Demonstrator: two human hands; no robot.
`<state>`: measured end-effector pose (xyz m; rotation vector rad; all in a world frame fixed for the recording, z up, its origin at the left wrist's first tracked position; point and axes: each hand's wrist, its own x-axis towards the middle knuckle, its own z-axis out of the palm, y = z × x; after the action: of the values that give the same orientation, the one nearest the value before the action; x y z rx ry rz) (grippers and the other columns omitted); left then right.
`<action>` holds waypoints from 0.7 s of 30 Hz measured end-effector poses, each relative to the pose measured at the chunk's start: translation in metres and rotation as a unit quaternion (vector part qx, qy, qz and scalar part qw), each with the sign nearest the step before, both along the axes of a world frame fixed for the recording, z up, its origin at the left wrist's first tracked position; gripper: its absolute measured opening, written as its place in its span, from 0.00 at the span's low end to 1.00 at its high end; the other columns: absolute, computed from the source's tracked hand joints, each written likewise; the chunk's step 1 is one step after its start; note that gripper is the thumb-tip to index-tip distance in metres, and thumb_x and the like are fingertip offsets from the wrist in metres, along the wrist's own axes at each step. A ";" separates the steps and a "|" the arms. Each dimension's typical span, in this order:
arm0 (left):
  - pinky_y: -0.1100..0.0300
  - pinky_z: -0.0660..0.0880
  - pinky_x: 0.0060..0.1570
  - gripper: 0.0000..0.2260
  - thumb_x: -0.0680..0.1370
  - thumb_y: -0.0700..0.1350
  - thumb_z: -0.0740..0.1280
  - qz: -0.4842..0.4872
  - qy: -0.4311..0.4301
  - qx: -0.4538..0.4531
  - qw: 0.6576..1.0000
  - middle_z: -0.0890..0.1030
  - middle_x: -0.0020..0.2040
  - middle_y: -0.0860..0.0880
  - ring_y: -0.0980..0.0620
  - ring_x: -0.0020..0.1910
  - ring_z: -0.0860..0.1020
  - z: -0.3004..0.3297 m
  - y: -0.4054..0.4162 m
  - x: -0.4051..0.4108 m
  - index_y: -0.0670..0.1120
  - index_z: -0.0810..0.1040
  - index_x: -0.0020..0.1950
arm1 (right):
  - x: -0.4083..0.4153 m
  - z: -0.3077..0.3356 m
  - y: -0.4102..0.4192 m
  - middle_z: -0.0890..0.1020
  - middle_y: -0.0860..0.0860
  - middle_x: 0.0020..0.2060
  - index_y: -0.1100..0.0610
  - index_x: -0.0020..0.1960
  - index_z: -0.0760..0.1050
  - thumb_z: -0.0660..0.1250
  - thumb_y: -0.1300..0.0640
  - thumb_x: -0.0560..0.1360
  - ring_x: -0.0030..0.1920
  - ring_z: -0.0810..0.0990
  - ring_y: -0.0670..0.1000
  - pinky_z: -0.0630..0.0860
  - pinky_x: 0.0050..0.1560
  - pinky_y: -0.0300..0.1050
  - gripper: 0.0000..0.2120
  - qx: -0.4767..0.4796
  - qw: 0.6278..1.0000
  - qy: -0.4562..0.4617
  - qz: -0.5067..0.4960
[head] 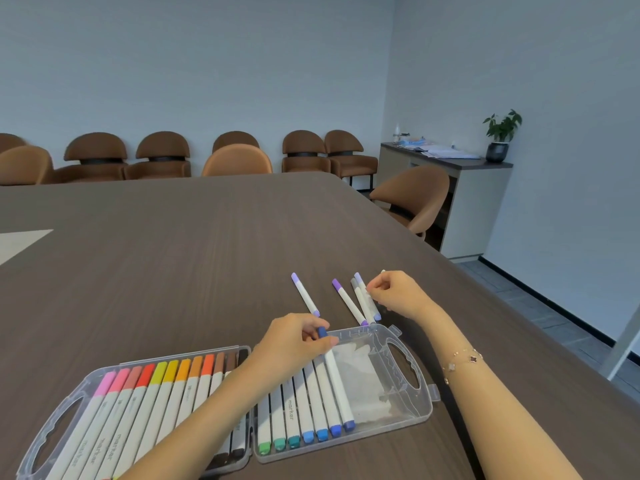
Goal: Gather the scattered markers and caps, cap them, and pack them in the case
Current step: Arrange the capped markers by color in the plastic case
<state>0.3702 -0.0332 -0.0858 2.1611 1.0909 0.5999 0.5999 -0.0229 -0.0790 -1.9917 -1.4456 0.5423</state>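
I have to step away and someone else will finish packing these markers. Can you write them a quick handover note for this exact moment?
Left hand: fingers hold a dark blue marker, laying it in the right half of the open case beside the green and blue ones.
Right hand: fingers curled on a marker at the loose pile.
Done: left half packed with pinks to browns; right half partly filled.
Left: four capped purple and grey markers on the table, plus the one under the right hand, whose cap cannot be seen. Then close the case.
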 end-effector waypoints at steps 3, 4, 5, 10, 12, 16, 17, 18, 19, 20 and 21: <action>0.75 0.70 0.38 0.15 0.76 0.50 0.69 0.009 0.019 0.057 0.998 0.76 0.48 0.54 0.60 0.38 0.73 -0.003 -0.007 0.005 0.49 0.79 0.61 | -0.002 -0.001 0.001 0.80 0.53 0.46 0.58 0.54 0.79 0.63 0.59 0.78 0.37 0.76 0.47 0.73 0.35 0.32 0.08 0.007 1.000 -0.009 -0.004; 0.74 0.70 0.39 0.14 0.76 0.49 0.69 0.009 0.030 0.078 0.996 0.74 0.51 0.54 0.60 0.38 0.72 -0.005 -0.008 0.006 0.50 0.78 0.60 | -0.001 -0.002 0.001 0.79 0.52 0.45 0.58 0.53 0.79 0.63 0.59 0.78 0.36 0.76 0.47 0.73 0.35 0.31 0.08 0.008 1.000 -0.009 -0.004; 0.74 0.69 0.39 0.13 0.76 0.49 0.69 0.007 0.035 0.090 0.995 0.71 0.52 0.55 0.59 0.39 0.71 -0.007 -0.009 0.006 0.50 0.78 0.60 | -0.001 -0.002 0.001 0.79 0.52 0.44 0.58 0.53 0.79 0.62 0.59 0.78 0.36 0.76 0.47 0.73 0.35 0.31 0.08 0.009 1.000 -0.009 -0.003; 0.72 0.69 0.41 0.15 0.75 0.53 0.68 -0.050 0.067 0.068 0.994 0.72 0.53 0.54 0.59 0.43 0.71 0.003 -0.007 -0.002 0.53 0.77 0.61 | 0.002 -0.002 0.000 0.81 0.55 0.46 0.59 0.53 0.79 0.62 0.59 0.78 0.38 0.76 0.47 0.75 0.38 0.34 0.08 0.011 1.000 -0.009 -0.002; 0.67 0.72 0.48 0.19 0.74 0.56 0.68 -0.102 0.097 0.047 0.989 0.70 0.54 0.55 0.58 0.49 0.70 0.012 -0.007 -0.007 0.54 0.75 0.64 | 0.002 -0.002 -0.001 0.81 0.57 0.47 0.59 0.53 0.79 0.63 0.60 0.78 0.37 0.76 0.47 0.75 0.39 0.34 0.08 0.009 1.000 -0.011 0.000; 0.61 0.70 0.61 0.31 0.70 0.61 0.70 -0.139 0.162 0.022 0.977 0.66 0.63 0.56 0.57 0.62 0.65 0.017 -0.005 -0.015 0.56 0.67 0.71 | 0.002 -0.002 -0.002 0.81 0.57 0.47 0.59 0.52 0.79 0.63 0.60 0.78 0.39 0.76 0.47 0.76 0.41 0.36 0.08 0.005 1.000 -0.014 0.002; 0.61 0.69 0.62 0.33 0.70 0.62 0.70 -0.137 0.169 0.024 0.976 0.65 0.64 0.56 0.57 0.63 0.64 0.016 -0.005 -0.015 0.55 0.66 0.72 | 0.002 -0.002 -0.002 0.81 0.57 0.47 0.60 0.53 0.79 0.63 0.60 0.78 0.39 0.77 0.47 0.76 0.41 0.36 0.08 0.004 1.000 -0.013 0.002; 0.61 0.68 0.62 0.34 0.70 0.62 0.70 -0.136 0.175 0.025 0.975 0.64 0.65 0.56 0.57 0.64 0.63 0.016 -0.005 -0.015 0.55 0.65 0.73 | 0.002 -0.002 -0.002 0.81 0.57 0.47 0.60 0.53 0.79 0.63 0.60 0.78 0.39 0.77 0.48 0.77 0.42 0.37 0.08 0.003 1.000 -0.012 0.002; 0.61 0.68 0.62 0.35 0.70 0.62 0.70 -0.136 0.180 0.025 0.974 0.64 0.65 0.56 0.57 0.64 0.62 0.016 -0.006 -0.014 0.54 0.64 0.73 | 0.002 -0.003 -0.002 0.81 0.57 0.47 0.59 0.53 0.79 0.63 0.60 0.78 0.40 0.77 0.48 0.77 0.42 0.37 0.08 0.003 1.000 -0.012 0.001; 0.61 0.68 0.61 0.34 0.70 0.61 0.71 -0.136 0.185 0.025 0.973 0.64 0.66 0.56 0.56 0.64 0.62 0.017 -0.007 -0.013 0.54 0.64 0.73 | 0.002 -0.003 -0.002 0.82 0.57 0.47 0.59 0.52 0.80 0.63 0.60 0.78 0.39 0.77 0.48 0.77 0.42 0.37 0.08 0.002 1.000 -0.013 0.000; 0.61 0.67 0.61 0.34 0.70 0.61 0.71 -0.136 0.189 0.026 0.972 0.64 0.66 0.55 0.56 0.64 0.62 0.018 -0.008 -0.012 0.54 0.64 0.73 | 0.002 -0.002 -0.002 0.81 0.56 0.46 0.59 0.52 0.80 0.63 0.60 0.78 0.38 0.77 0.47 0.76 0.41 0.36 0.08 0.000 1.000 -0.014 -0.001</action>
<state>0.3579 -0.0411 -0.0674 2.4797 0.9462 0.0919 0.6017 -0.0247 -0.0813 -2.0071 -1.4610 0.5165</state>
